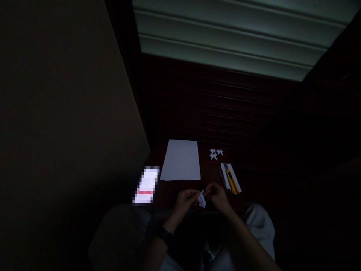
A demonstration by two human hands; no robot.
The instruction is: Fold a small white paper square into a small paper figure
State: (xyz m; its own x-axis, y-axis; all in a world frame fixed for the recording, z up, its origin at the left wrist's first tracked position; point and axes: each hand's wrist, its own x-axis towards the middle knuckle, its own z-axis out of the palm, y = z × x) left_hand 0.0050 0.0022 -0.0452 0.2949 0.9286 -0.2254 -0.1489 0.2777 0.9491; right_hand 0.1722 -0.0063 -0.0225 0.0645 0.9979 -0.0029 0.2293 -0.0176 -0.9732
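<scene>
Fingers of the left hand [184,199] and right hand [218,195] pinch a small folded paper piece [202,199] between them, each equally close, over the desk's [208,177] near edge. Beyond lie a white sheet [182,160], paper scraps [216,153] and, to the right, a yellow knife [231,181].

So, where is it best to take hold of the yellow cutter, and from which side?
Probably grip the cutter at mid-body, from above, fingers across its narrow sides: it lies flat on a paper strip, so only top and sides are free. The right hand is nearest, but pinches the folded paper with the left hand. Blade end: too dark to tell.
</scene>
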